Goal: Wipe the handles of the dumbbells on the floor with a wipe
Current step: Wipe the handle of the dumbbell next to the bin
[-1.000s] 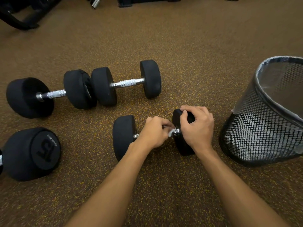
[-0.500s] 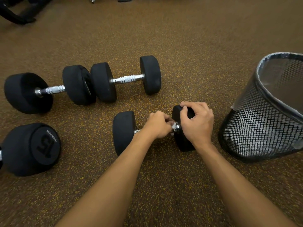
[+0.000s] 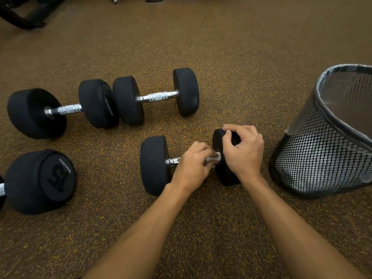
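white wipe bunched under left hand on dumbbell handle.

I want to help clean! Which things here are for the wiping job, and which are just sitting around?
For the job: wipe, near dumbbell, the three other dumbbells, left hand, right hand.

Just around: mesh bin, black equipment behind.

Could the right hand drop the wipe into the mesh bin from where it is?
Probably not yet: the wipe sits under the left hand, while the right hand grips the dumbbell head. The mesh bin stands close, nothing between.
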`<move>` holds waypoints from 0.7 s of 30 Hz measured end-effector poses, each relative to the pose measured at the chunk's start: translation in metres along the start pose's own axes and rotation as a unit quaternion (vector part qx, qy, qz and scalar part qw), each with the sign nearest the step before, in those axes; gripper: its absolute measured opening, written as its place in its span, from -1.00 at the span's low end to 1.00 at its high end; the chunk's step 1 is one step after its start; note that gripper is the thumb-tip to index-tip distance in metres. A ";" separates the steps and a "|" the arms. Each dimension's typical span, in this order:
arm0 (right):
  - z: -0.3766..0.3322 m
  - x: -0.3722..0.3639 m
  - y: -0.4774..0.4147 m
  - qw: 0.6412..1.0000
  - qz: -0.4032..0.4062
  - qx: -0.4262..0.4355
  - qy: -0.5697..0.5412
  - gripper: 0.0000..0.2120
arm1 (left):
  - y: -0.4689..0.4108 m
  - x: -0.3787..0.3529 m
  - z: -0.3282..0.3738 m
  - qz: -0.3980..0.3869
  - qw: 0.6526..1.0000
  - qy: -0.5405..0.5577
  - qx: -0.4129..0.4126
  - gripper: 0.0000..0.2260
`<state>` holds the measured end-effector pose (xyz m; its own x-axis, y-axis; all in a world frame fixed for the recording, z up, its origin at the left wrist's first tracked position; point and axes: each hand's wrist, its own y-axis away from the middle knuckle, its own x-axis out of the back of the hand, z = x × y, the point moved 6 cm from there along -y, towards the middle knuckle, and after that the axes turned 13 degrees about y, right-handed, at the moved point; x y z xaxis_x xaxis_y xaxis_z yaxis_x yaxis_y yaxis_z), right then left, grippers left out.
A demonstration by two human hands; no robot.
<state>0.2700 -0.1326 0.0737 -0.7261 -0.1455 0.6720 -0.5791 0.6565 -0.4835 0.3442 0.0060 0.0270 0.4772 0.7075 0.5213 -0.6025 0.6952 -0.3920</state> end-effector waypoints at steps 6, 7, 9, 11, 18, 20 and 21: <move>-0.001 0.000 -0.001 1.000 -0.002 -0.003 0.001 -0.80 | 0.010 -0.015 0.008 0.000 0.991 -0.058 -0.124 -0.93; 0.000 0.000 -0.001 1.000 -0.002 -0.002 -0.001 -0.81 | 0.012 -0.015 0.006 0.004 0.989 -0.063 -0.134 -0.90; -0.001 -0.001 -0.001 1.000 0.001 -0.001 -0.003 -0.81 | 0.014 -0.011 0.002 0.027 0.989 -0.064 -0.134 -0.86; -0.001 -0.001 -0.002 1.000 0.000 -0.002 -0.004 -0.81 | 0.014 -0.011 0.004 0.044 0.990 -0.059 -0.123 -0.88; -0.001 0.000 -0.003 1.000 -0.003 -0.006 -0.008 -0.81 | 0.022 -0.010 0.001 0.056 0.988 -0.053 -0.132 -0.89; 0.000 0.000 -0.002 1.000 0.002 -0.006 -0.009 -0.80 | 0.022 -0.010 0.000 0.072 0.989 -0.044 -0.123 -0.90; 0.000 0.000 -0.002 1.000 0.003 -0.007 -0.012 -0.79 | 0.021 -0.014 0.002 0.071 0.989 -0.042 -0.124 -0.91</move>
<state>0.2713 -0.1342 0.0745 -0.7387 -0.1593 0.6550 -0.5692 0.6679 -0.4795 0.3236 0.0109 0.0131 0.3372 0.7945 0.5051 -0.4784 0.6067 -0.6349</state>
